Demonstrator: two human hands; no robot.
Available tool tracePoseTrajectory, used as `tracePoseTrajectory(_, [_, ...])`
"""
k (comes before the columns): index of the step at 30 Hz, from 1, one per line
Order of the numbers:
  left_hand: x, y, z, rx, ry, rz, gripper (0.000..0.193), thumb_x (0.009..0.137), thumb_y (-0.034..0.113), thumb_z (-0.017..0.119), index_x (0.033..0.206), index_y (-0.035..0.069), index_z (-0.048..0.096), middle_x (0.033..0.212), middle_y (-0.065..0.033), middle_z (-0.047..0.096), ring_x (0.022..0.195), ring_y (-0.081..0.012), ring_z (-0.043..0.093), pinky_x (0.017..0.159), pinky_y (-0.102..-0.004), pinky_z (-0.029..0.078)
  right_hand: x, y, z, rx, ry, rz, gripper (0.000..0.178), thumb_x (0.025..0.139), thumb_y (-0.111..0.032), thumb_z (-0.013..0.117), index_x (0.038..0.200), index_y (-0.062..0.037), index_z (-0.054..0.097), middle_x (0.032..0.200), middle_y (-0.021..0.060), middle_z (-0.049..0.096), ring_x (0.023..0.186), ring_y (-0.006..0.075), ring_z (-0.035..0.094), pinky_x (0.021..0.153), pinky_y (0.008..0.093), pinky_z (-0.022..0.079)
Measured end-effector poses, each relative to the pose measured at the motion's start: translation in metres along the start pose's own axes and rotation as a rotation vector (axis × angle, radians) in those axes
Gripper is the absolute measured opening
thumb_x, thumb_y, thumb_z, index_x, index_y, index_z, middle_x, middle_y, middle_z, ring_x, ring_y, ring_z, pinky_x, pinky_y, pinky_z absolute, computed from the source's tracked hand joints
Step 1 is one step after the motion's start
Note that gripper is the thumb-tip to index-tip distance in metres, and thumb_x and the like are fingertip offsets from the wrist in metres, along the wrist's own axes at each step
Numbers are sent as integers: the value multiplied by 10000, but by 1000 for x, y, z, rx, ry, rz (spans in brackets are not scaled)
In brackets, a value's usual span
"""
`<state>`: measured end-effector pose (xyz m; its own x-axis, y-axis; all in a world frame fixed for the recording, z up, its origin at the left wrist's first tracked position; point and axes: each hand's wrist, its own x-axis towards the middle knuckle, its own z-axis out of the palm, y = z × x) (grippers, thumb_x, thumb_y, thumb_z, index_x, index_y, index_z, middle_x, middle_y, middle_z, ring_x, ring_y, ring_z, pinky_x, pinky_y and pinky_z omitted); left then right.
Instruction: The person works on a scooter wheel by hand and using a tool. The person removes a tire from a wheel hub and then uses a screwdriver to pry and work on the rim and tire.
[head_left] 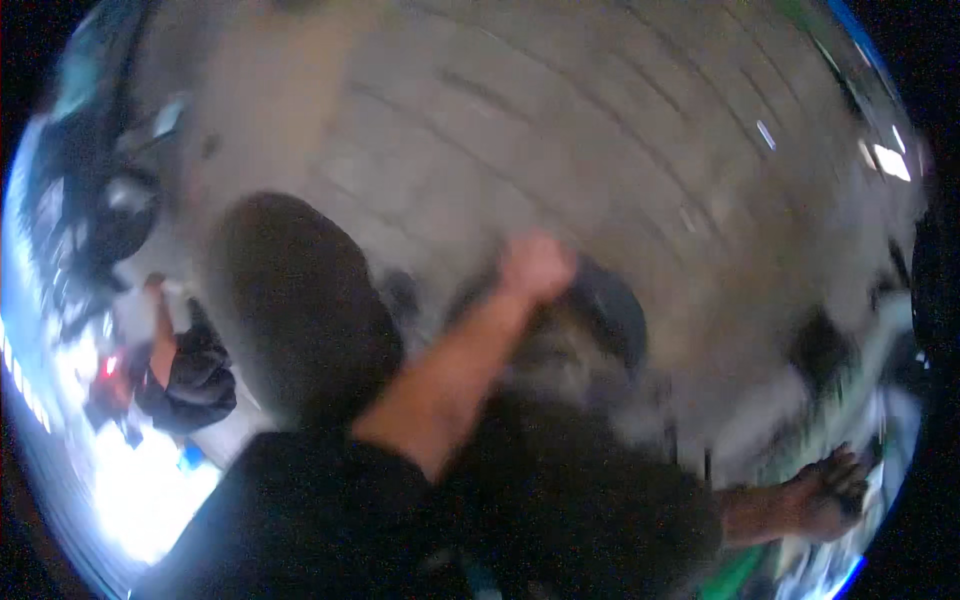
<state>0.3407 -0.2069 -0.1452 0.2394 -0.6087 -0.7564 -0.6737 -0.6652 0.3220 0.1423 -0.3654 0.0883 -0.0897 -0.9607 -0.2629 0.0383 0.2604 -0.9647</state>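
My left hand (538, 265), at mid-view, looks closed into a fist, though motion smears its fingers. Whatever it holds, if anything, is hidden. Right beside it is a dark curved thing (612, 312), too blurred to name; I cannot tell whether the hand touches it. Out at the lower right, my right hand (830, 497) has its fingers curled around something dark that I cannot make out. Both arms come from black sleeves. A large dark rounded shape (295, 305), perhaps my knee, rises left of my left forearm.
Grey paving (560, 110) with dark joint lines stretches ahead. Another person (195, 370) in dark clothes is at the left, one bare arm showing. Beyond them stand blurred dark objects (120, 215). Pale and green clutter (850, 400) lines the right edge.
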Motion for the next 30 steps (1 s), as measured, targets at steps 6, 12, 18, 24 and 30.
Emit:
tracePoseTrajectory(6, [-19,10,3,167,292,210,488,999,461,459,1005,72,755,1002,-209,726,984,-368,691,902,-474,533,7,-234,-96,157,-449,-501,316,990,-301,491,1100,-13,563,855,95,545,765,193,507,840,366,465])
tracePoseTrajectory(12, [13,-18,32,167,206,100,599,1009,525,425,1081,11,725,1133,-231,698,1108,-354,647,987,-465,482,-34,-119,-111,-266,131,-231,508,1016,-462,430,1054,0,638,880,109,648,793,197,629,662,350,499])
tracePoseTrajectory(18, [-3,-9,13,347,150,224,612,1033,521,410,1236,4,665,1201,-229,672,1160,-378,613,1019,-479,455,-103,-29,-119,-402,107,402,361,902,-317,752,1085,-14,680,876,69,700,677,142,651,604,291,522])
tracePoseTrajectory(24, [-11,10,0,212,165,79,674,1012,602,417,1316,42,637,1285,-236,643,1225,-403,581,1058,-502,428,-157,28,-155,-823,-589,343,475,881,-293,746,1238,3,647,1170,202,693,1129,339,644,998,424,481])
tracePoseTrajectory(30, [-16,1,-6,-27,104,68,762,984,643,465,1334,-16,617,1309,-252,641,1282,-397,562,1097,-451,401,-171,82,-143,-853,-577,333,506,826,-343,755,1221,-39,664,1235,252,657,1204,409,598,1036,459,473])
